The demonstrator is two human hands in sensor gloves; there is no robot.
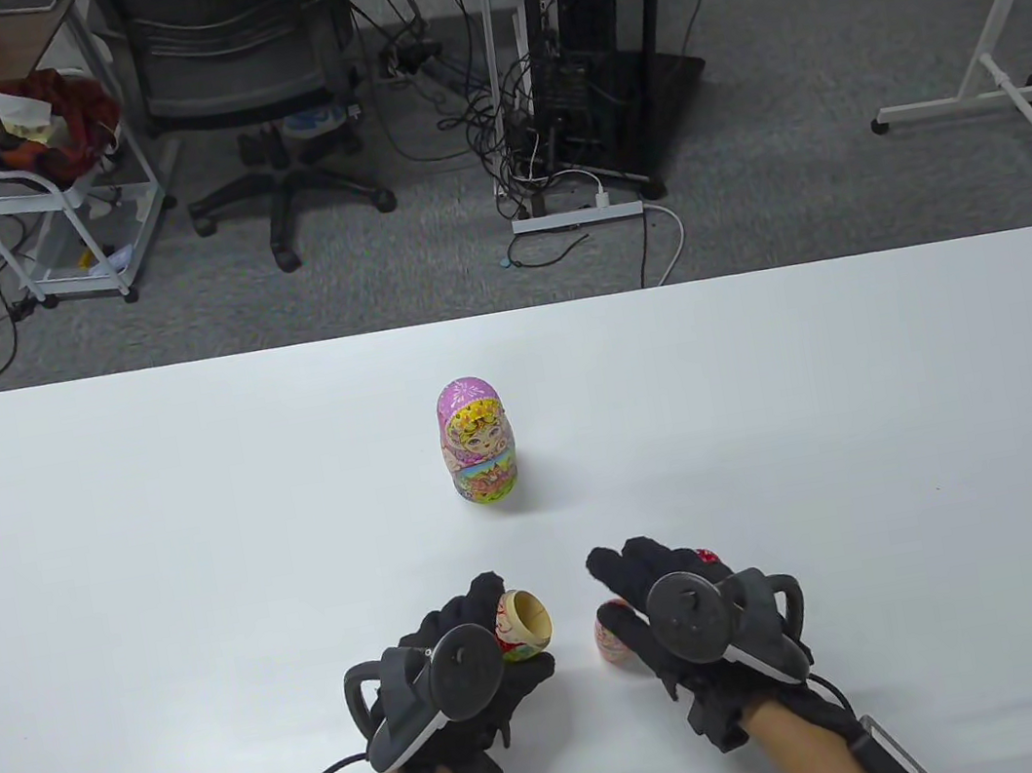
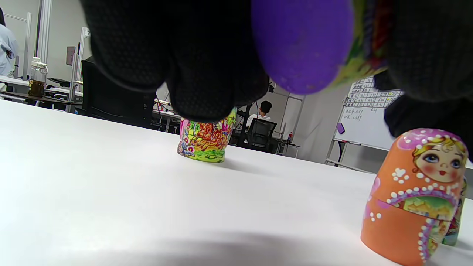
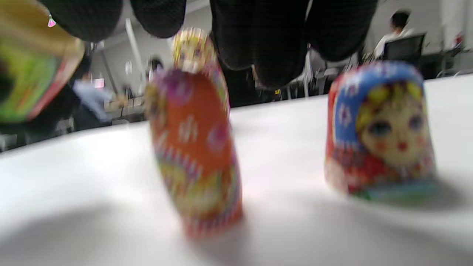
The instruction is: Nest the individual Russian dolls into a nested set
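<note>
Open doll half in your left hand (image 1: pixel 467 681)

Your right hand (image 1: pixel 683 615) hovers relaxed over the orange doll (image 2: pixel 414 195); it looks light, hard and slick, so pinch its waist.

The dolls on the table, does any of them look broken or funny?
Nothing looks broken. The left hand holds a doll half that is open and hollow, which is normal for nesting dolls. The pink doll, orange doll and blue doll stand upright; the right wrist view is too blurred to check closely.
</note>
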